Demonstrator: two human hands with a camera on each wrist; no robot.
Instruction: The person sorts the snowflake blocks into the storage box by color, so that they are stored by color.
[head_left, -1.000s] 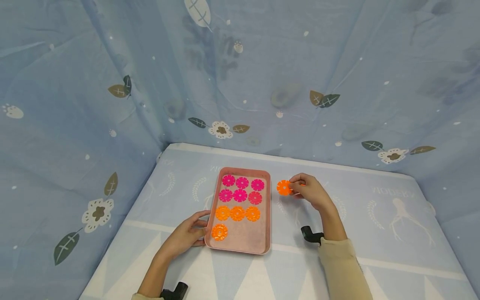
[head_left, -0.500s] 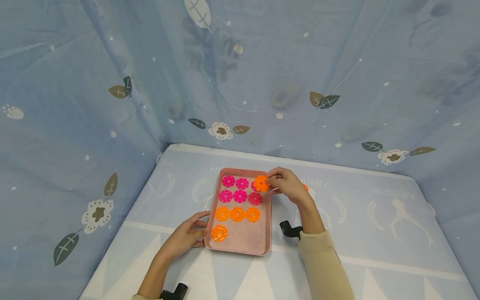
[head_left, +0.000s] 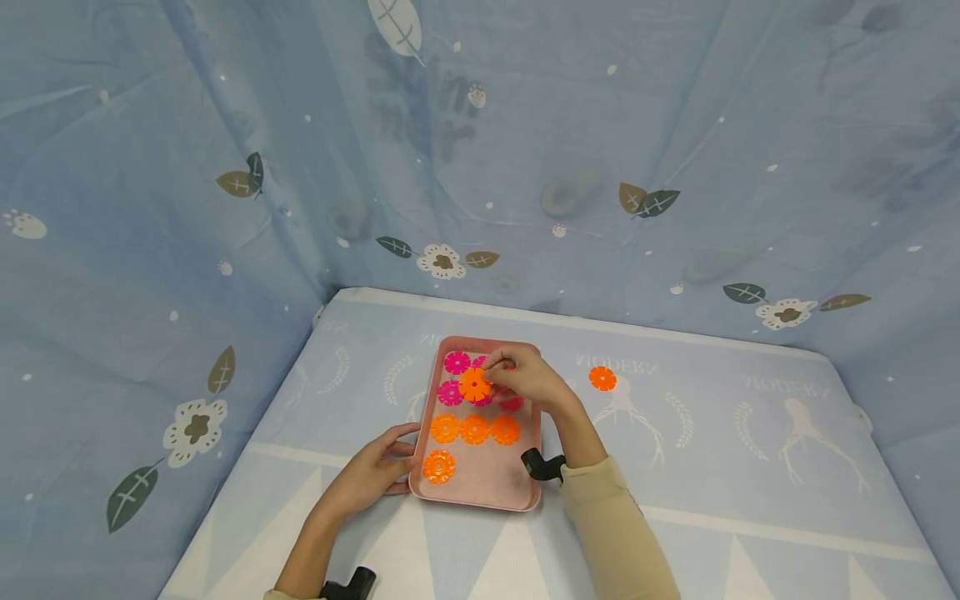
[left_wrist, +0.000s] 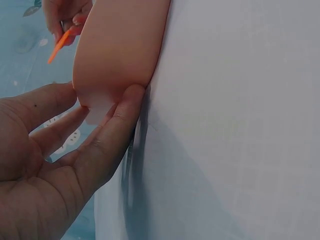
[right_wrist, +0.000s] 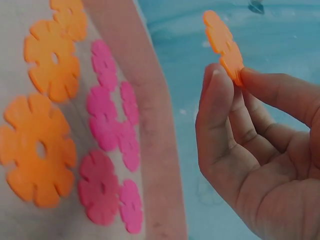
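A pink rectangular tray (head_left: 491, 483) holds pink flower-shaped plastic discs (head_left: 457, 362) in its far part. Nearer lie a row of orange flower-shaped discs (head_left: 474, 429) and a single orange one (head_left: 438, 467) at the near left. Over the pink discs, my right hand (head_left: 528, 377) pinches another orange flower-shaped disc (right_wrist: 225, 47) by its edge between thumb and fingertips, partly covering the pink ones in the head view. My left hand (head_left: 371, 471) touches the tray's outer wall (left_wrist: 120, 45) near its near left corner, fingers mostly straight.
One more orange flower-shaped disc (head_left: 602, 378) lies on the patterned cloth (head_left: 712, 467) to the right of the tray. Blue printed curtains (head_left: 525, 150) enclose the table's back and sides. A black wrist mount (head_left: 542, 465) projects from the right wrist above the tray's right edge.
My right hand has carried the orange disc leftward from beside the tray to above the pink discs. The disc on the cloth is now uncovered. My left hand has stayed put.
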